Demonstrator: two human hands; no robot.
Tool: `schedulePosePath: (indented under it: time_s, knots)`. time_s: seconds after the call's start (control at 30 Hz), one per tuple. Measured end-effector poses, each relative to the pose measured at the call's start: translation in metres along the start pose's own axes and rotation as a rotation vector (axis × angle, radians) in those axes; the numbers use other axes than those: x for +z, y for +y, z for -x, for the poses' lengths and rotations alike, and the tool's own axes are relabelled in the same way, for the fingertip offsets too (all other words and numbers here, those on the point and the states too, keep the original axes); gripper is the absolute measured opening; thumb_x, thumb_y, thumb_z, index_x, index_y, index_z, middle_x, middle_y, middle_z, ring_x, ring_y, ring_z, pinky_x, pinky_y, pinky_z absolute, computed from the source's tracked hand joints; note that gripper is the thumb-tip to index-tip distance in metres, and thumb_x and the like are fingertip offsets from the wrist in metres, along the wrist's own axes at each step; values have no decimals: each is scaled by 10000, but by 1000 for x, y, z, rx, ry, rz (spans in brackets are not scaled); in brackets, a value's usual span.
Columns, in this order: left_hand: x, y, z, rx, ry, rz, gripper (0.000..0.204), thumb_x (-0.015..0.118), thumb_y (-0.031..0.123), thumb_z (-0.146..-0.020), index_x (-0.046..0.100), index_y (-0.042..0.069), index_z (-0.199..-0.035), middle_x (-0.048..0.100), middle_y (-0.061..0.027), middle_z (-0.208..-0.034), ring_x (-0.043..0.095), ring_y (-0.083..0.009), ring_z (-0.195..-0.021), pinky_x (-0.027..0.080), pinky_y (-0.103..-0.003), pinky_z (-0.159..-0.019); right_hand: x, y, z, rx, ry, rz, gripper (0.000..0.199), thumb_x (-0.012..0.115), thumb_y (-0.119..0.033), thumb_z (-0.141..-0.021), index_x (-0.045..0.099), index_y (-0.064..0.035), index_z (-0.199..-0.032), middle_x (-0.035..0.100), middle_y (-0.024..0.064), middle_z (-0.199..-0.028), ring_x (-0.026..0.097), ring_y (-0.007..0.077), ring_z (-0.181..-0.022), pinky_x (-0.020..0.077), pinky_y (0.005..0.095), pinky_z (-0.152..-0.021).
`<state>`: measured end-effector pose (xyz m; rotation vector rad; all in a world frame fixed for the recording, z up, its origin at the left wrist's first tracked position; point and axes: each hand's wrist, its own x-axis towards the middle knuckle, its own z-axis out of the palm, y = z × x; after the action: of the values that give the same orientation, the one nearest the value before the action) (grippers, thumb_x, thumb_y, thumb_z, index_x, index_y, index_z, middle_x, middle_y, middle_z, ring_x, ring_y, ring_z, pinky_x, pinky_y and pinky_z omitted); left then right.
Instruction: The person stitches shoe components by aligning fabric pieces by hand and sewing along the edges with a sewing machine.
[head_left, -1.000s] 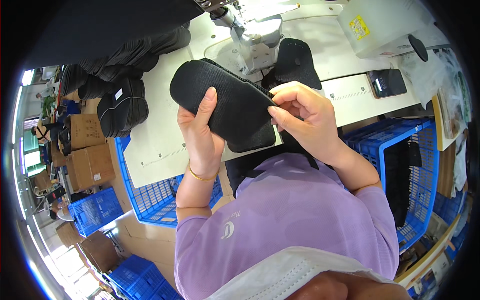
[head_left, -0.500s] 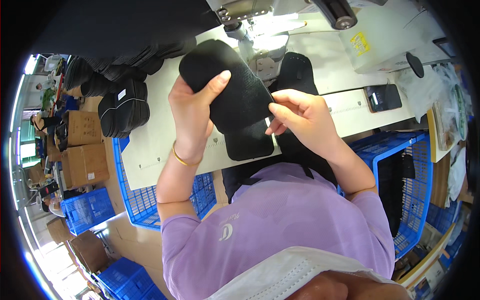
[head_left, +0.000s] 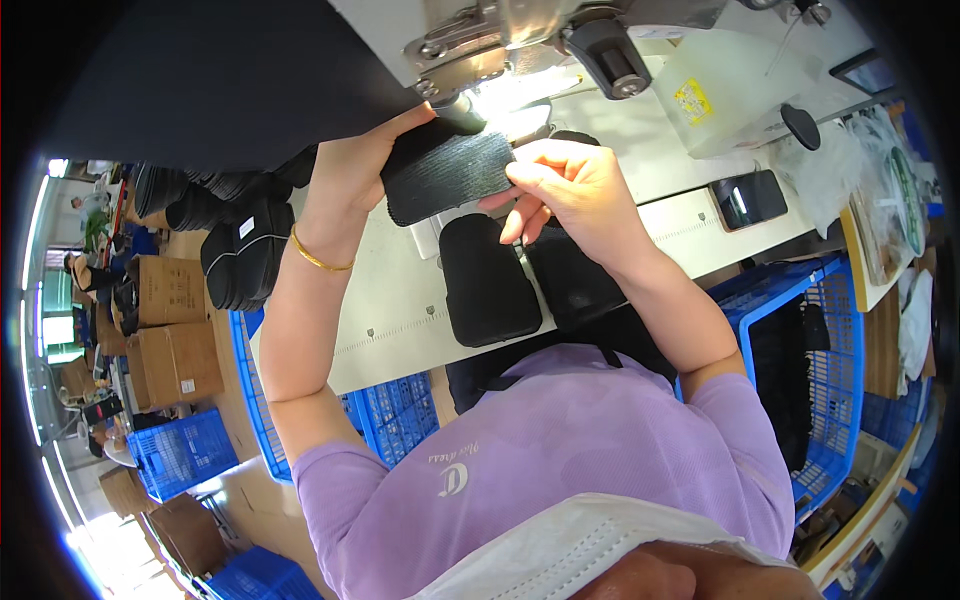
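Between the two hands is a flat black ribbed fabric piece (head_left: 447,182), its face catching a greyish sheen, its lower edge finely textured, its upper end partly hidden. The left hand (head_left: 352,163) grips its left side, fingers mostly out of sight; the right hand (head_left: 568,182) pinches its right edge. Below the right hand, two black rounded-corner pads (head_left: 488,290) lie side by side on the pale surface (head_left: 390,325).

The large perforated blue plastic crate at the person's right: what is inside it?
Inside the crate, soft-looking black material is visible. The material covers whatever lies beneath, and the person's purple sleeve hides part of the inside.
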<state>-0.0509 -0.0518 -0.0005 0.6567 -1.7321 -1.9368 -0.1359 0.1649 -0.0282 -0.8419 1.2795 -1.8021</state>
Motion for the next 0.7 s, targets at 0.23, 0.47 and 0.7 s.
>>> schedulePosePath:
  time_s: [0.23, 0.47, 0.7]
  knots:
    - [-7, -1, -11, -95, -36, 64, 138, 757, -35, -796, 665, -19, -897, 669, -78, -892, 655, -170, -800, 558, -300, -698, 3, 4, -1, -29, 1, -73, 194, 551, -90, -942, 626, 85, -903, 724, 194, -838, 711, 185, -611, 531, 231, -492]
    - [1, -9, 27, 631, 229, -992, 347, 771, 86, -803, 681, 14, -1131, 690, -99, -1079, 645, -194, -955, 498, -289, -846, 4, 11, -3, -58, 15, -11, 160, 563, -108, -962, 604, 45, -978, 727, 176, -854, 704, 175, -627, 536, 232, -535]
    - [22, -4, 68, 849, -124, -782, 340, 820, 26, -700, 716, 6, -1024, 677, -91, -993, 641, -192, -920, 499, -295, -818, 17, 29, 10, -170, 46, -91, 278, 571, -126, -957, 614, 40, -1175, 686, 95, -1067, 646, 107, -963, 524, 258, -825]
